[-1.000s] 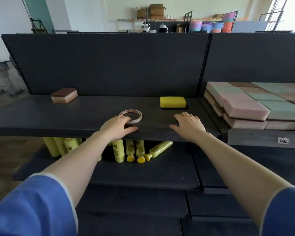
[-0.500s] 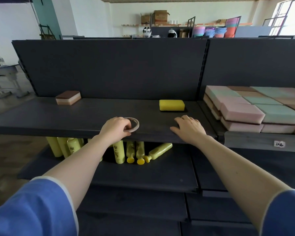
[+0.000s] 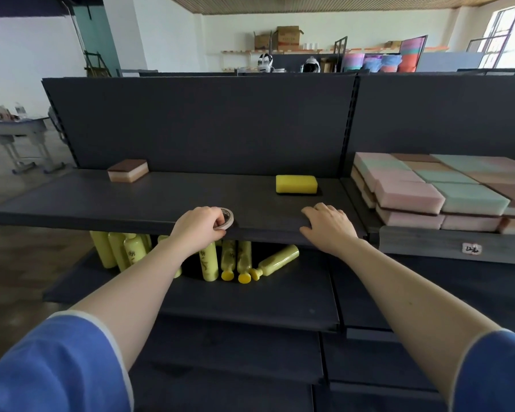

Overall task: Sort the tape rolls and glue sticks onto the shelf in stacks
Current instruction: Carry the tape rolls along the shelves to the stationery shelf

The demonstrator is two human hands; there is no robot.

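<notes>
Tape rolls: one tape roll (image 3: pixel 227 219), mid-frame at the shelf (image 3: pixel 101 200) front edge.
Left hand (image 3: pixel 197 228): fingers curled round the roll.
Right hand (image 3: pixel 329 228): flat, relaxed on the shelf, right of centre.
Sponges: yellow sponge (image 3: pixel 296 184) behind; brown-topped sponge (image 3: pixel 127 170) upper left; pastel stack (image 3: pixel 440 191) right.
Below: yellow bottles (image 3: pixel 208 263), count unclear, partly hidden by the shelf.

Both bare forearms reach forward out of blue sleeves, roughly parallel. The left hand (image 3: pixel 197 228) is knuckles-up, its fingers (image 3: pixel 219 223) curled over and the thumb tucked beneath, pinching the tape roll (image 3: pixel 228 219) at the shelf (image 3: pixel 101 200) edge. The right hand (image 3: pixel 327 228) lies palm down, fingers spread and nearly straight, resting flat on the shelf front, well apart from the left.
</notes>
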